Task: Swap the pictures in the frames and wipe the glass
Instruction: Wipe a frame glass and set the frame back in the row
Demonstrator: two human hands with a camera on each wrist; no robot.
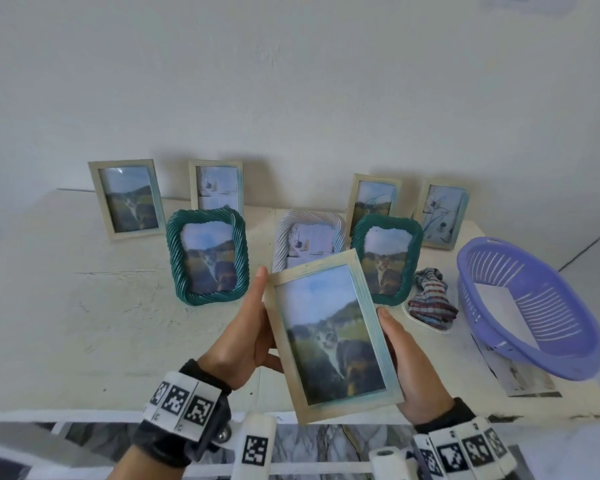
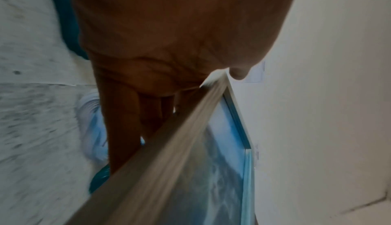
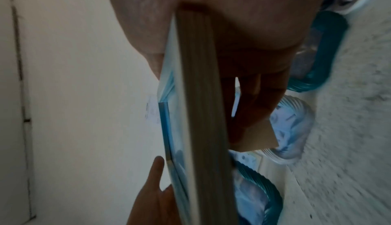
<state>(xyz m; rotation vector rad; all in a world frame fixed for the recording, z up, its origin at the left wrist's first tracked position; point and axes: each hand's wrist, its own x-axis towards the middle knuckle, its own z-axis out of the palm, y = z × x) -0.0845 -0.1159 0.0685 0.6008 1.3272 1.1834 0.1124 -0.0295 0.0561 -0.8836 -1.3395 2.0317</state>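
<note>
I hold a pale wooden frame (image 1: 333, 336) with a cat picture face up above the table's front edge. My left hand (image 1: 248, 336) grips its left side, thumb along the front edge and fingers behind. My right hand (image 1: 409, 368) grips the right side the same way. The left wrist view shows the frame's side rail (image 2: 160, 161) under my palm. The right wrist view shows that rail (image 3: 201, 111) and my fingers (image 3: 251, 108) on the back by its stand. A striped cloth (image 1: 430, 299) lies on a small white dish to the right.
Several more frames stand on the white table (image 1: 84, 306): pale ones at the back (image 1: 127, 199), two teal rope frames (image 1: 207, 256) (image 1: 387, 258) and a white rope frame (image 1: 309, 237). A purple basket (image 1: 530, 306) holding paper sits at the right, over loose prints (image 1: 520, 375).
</note>
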